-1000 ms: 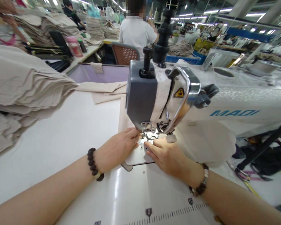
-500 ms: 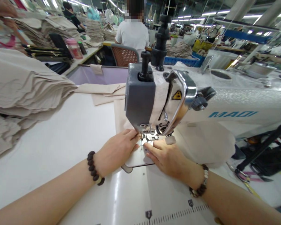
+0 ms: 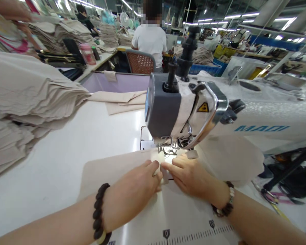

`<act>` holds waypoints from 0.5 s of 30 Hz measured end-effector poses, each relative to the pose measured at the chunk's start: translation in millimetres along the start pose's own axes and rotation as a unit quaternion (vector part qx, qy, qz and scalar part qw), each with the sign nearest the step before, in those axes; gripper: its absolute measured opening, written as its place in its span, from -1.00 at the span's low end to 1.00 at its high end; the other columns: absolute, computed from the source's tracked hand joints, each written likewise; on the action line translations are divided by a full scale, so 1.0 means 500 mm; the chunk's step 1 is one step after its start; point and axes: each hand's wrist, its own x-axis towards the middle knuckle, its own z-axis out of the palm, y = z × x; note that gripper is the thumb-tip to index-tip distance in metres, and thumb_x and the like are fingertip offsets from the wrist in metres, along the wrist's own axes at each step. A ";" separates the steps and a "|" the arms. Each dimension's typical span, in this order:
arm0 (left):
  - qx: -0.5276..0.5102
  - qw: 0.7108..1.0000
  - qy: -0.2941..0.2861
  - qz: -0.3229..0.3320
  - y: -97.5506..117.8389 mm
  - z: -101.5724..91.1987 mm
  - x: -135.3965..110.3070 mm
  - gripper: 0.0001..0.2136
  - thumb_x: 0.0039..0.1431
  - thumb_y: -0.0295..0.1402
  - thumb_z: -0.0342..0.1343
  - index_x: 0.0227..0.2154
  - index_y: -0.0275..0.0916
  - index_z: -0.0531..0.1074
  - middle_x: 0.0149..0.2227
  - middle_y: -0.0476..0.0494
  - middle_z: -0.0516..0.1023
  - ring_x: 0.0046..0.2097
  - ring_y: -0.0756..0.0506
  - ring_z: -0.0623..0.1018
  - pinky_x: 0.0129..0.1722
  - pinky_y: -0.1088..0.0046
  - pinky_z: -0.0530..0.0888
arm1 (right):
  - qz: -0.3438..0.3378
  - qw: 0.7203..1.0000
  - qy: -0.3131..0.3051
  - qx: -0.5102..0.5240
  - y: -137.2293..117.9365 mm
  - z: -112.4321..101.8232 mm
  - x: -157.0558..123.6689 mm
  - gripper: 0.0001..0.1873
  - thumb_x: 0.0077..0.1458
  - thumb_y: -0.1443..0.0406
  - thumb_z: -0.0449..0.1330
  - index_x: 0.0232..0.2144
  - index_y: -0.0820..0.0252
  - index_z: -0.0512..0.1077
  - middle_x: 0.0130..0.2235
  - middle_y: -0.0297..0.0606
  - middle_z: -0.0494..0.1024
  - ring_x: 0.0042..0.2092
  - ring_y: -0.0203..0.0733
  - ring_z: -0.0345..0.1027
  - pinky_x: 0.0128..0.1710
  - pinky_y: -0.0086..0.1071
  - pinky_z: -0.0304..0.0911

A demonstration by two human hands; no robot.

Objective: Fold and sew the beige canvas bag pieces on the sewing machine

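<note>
A sewing machine (image 3: 164, 112) fills the centre, its presser foot (image 3: 160, 148) low over the lit plate. Left of the foot a beige fabric piece (image 3: 104, 165) lies on the white table, its right edge running to the needle area. My left hand (image 3: 134, 190), with a dark bead bracelet at the wrist, pinches this edge between curled fingers just in front of the foot. My right hand (image 3: 193, 175) lies low beside the foot, fingers stretched out, index fingertip against the fabric edge. A second beige panel (image 3: 229, 160) rests under the machine arm.
A tall stack of beige fabric pieces (image 3: 35, 92) covers the table's left side. Folded fabric (image 3: 119, 98) lies behind the machine head. A measuring scale (image 3: 193, 234) is marked along the near edge. A person in a white shirt (image 3: 150, 39) sits ahead, by a brown chair (image 3: 140, 62).
The fabric behind the presser foot is gone from there, and a piece now lies in front and left of it. My left hand has moved nearer me and closed on its edge.
</note>
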 end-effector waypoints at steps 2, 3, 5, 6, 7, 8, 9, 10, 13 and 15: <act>0.005 1.000 0.008 0.004 0.001 0.003 -0.002 -0.85 0.17 -0.58 -0.09 -0.43 -0.29 0.34 -0.39 -0.08 0.37 -0.33 -0.09 0.35 -0.36 0.36 0.30 | -0.025 1.000 0.002 0.003 -0.001 -0.003 -0.003 -0.81 0.07 0.45 -0.03 -0.32 0.24 0.37 -0.48 -0.30 0.37 -0.45 -0.24 0.16 -0.43 -0.37 0.00; -0.005 1.000 0.005 0.004 0.000 0.001 -0.002 -0.85 0.17 -0.58 -0.07 -0.44 -0.29 0.34 -0.40 -0.08 0.36 -0.33 -0.09 0.35 -0.38 0.36 0.30 | -0.039 0.999 0.006 0.005 -0.001 -0.004 -0.005 -0.80 0.08 0.45 -0.05 -0.34 0.24 0.37 -0.49 -0.30 0.36 -0.46 -0.24 0.15 -0.44 -0.36 -0.01; -0.040 0.999 -0.007 0.002 -0.004 -0.009 -0.002 -0.87 0.18 -0.54 -0.04 -0.45 -0.28 0.35 -0.40 -0.08 0.37 -0.32 -0.09 0.35 -0.40 0.38 0.29 | -0.066 0.998 0.012 0.005 -0.002 -0.004 -0.008 -0.76 0.11 0.44 -0.09 -0.36 0.24 0.38 -0.52 -0.31 0.34 -0.48 -0.24 0.12 -0.46 -0.34 -0.04; -0.055 0.998 -0.008 0.001 -0.007 -0.014 -0.001 -0.86 0.18 -0.53 -0.04 -0.46 -0.28 0.35 -0.40 -0.08 0.37 -0.32 -0.08 0.35 -0.40 0.38 0.29 | -0.076 0.997 0.013 0.004 -0.002 -0.004 -0.009 -0.74 0.12 0.44 -0.11 -0.36 0.24 0.38 -0.53 -0.31 0.33 -0.49 -0.24 0.10 -0.47 -0.34 -0.05; -0.065 0.998 -0.007 0.003 -0.009 -0.019 0.000 -0.84 0.18 -0.54 -0.04 -0.47 -0.27 0.35 -0.41 -0.08 0.38 -0.32 -0.08 0.36 -0.39 0.39 0.30 | -0.085 0.996 0.013 0.003 -0.002 -0.003 -0.010 -0.72 0.13 0.44 -0.12 -0.36 0.24 0.38 -0.53 -0.31 0.33 -0.49 -0.24 0.10 -0.47 -0.33 -0.05; -0.072 0.997 -0.005 0.009 -0.011 -0.022 0.001 -0.83 0.19 -0.55 -0.05 -0.47 -0.26 0.35 -0.40 -0.07 0.39 -0.32 -0.08 0.36 -0.38 0.40 0.31 | -0.089 0.996 0.012 0.002 -0.002 -0.002 -0.011 -0.72 0.13 0.43 -0.13 -0.36 0.24 0.38 -0.53 -0.31 0.32 -0.49 -0.23 0.09 -0.48 -0.33 -0.05; -0.076 0.997 -0.003 0.013 -0.013 -0.023 0.002 -0.82 0.18 -0.57 -0.07 -0.46 -0.26 0.36 -0.40 -0.08 0.39 -0.31 -0.08 0.37 -0.37 0.40 0.32 | -0.090 0.996 0.013 0.002 -0.002 -0.001 -0.011 -0.71 0.13 0.43 -0.14 -0.36 0.24 0.38 -0.53 -0.31 0.33 -0.49 -0.23 0.09 -0.48 -0.33 -0.05; -0.078 0.997 -0.001 0.015 -0.014 -0.022 0.003 -0.81 0.18 -0.58 -0.08 -0.45 -0.27 0.36 -0.39 -0.09 0.40 -0.31 -0.08 0.37 -0.36 0.40 0.32 | -0.089 0.996 0.014 0.004 -0.002 0.000 -0.012 -0.71 0.13 0.43 -0.14 -0.37 0.24 0.38 -0.53 -0.31 0.33 -0.49 -0.23 0.09 -0.48 -0.33 -0.05; -0.090 0.996 -0.006 0.000 -0.015 -0.012 0.003 -0.80 0.16 -0.63 -0.12 -0.42 -0.30 0.37 -0.35 -0.11 0.41 -0.28 -0.08 0.39 -0.33 0.41 0.36 | -0.073 0.997 0.020 0.005 -0.001 0.003 -0.011 -0.73 0.12 0.43 -0.13 -0.39 0.24 0.37 -0.53 -0.31 0.33 -0.49 -0.23 0.10 -0.48 -0.33 -0.05; -0.099 0.995 0.008 -0.009 -0.016 -0.003 0.002 -0.79 0.16 -0.65 -0.15 -0.39 -0.31 0.36 -0.33 -0.11 0.41 -0.25 -0.08 0.40 -0.28 0.41 0.39 | -0.054 0.998 0.019 0.001 -0.001 0.005 -0.010 -0.74 0.11 0.44 -0.12 -0.39 0.24 0.37 -0.52 -0.30 0.34 -0.48 -0.24 0.12 -0.47 -0.34 -0.04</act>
